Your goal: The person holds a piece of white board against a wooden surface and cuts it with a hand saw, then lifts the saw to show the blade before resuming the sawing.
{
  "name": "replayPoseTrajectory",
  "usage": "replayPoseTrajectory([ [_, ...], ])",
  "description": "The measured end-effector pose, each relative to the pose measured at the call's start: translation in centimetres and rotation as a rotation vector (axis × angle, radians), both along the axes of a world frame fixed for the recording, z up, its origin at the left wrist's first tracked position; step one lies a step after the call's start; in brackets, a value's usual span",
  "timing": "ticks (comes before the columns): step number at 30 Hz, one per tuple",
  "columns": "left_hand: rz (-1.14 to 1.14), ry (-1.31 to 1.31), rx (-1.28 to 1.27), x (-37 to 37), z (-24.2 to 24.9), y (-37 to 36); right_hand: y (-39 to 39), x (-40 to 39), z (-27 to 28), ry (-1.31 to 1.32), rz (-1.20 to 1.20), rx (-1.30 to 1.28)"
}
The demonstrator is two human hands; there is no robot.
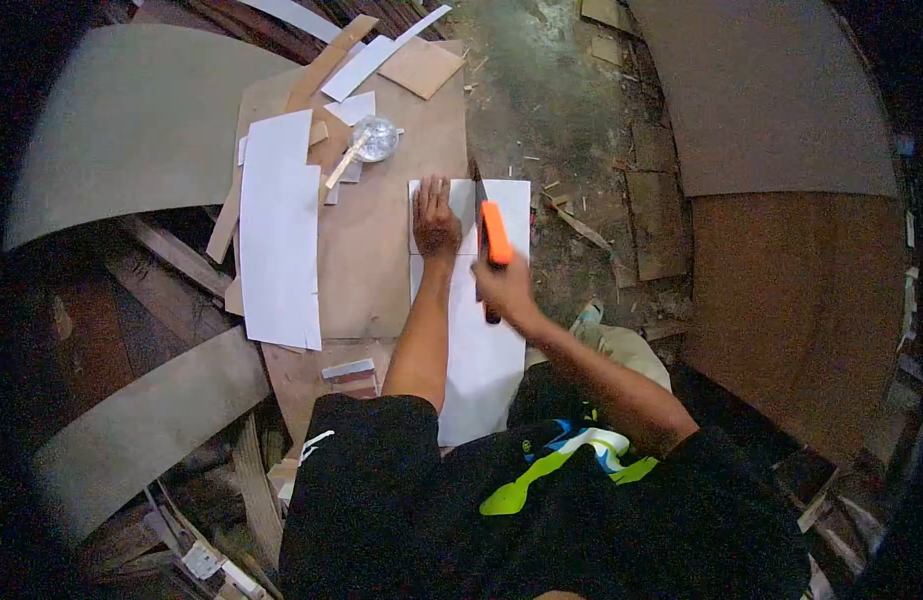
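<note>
A long white board [481, 370] lies over the right edge of a wooden work surface, with a line across it. My left hand [436, 222] rests flat on its far part, fingers stretched forward. Just to the right, my right hand [505, 288] is wrapped round the handle of a hand saw [495, 232] with orange and black parts. The saw's thin blade points away from me at the far end of the board, right of my left hand. Blur and the steep view hide how deep the blade sits in the board.
Another white panel [281, 240] lies on the left of the wooden work surface [366, 260]. Beyond it are a clear round container [374, 138] with a stick across it and several offcuts [421, 68]. Large brown sheets [791, 310] stand at right; scraps litter the floor [526, 90].
</note>
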State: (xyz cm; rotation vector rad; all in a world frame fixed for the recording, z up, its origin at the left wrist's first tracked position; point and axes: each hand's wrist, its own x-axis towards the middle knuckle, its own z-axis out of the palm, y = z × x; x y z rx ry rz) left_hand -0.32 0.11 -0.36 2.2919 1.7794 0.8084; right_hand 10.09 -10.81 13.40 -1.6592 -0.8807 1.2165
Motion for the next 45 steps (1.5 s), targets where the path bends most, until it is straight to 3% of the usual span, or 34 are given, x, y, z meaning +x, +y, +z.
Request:
replayPoseTrajectory([
  [3, 0.002, 0.020, -0.001, 0.1, 0.0, -0.3, 7.8, 3.7, 6.5, 0.172, 0.136, -0.277],
  [6, 0.003, 0.014, 0.023, 0.4, 0.3, 0.3, 9.6, 4.0, 7.2, 0.221, 0.123, -0.209],
  [14, 0.002, 0.015, 0.022, 0.1, 0.5, -0.3, -2.6, -1.0, 7.8, -0.070, 0.028, -0.055],
  [16, 0.005, -0.002, 0.015, 0.1, 0.5, -0.3, -3.1, 0.0, 12.4, -0.061, 0.059, -0.128],
  [21, 0.002, -0.013, 0.041, 0.1, 0.0, -0.2, -4.9, 3.2, 22.5, 0.289, 0.086, -0.400],
  [25, 0.005, -0.036, 0.027, 0.1, 0.2, -0.4, -7.8, 2.7, 28.6, 0.250, 0.134, -0.349],
  [31, 0.010, -0.008, 0.029, 0.1, -0.1, -0.4, -8.4, 1.7, 26.9, 0.267, 0.072, -0.351],
  [37, 0.010, -0.017, -0.003, 0.1, 0.2, -0.2, -2.2, 0.1, 13.9, 0.063, 0.095, -0.285],
  [39, 0.003, 0.003, -0.018, 0.0, 0.3, -1.0, 2.5, 1.6, 3.2, -0.050, 0.027, -0.301],
  [41, -0.003, 0.029, -0.024, -0.1, 0.0, 0.0, 5.6, 0.9, 1.7, 0.180, 0.005, -0.224],
  [45, 0.003, -0.007, -0.025, -0.2, 0.0, -0.8, 7.9, -1.1, -0.1, 0.075, 0.058, -0.116],
])
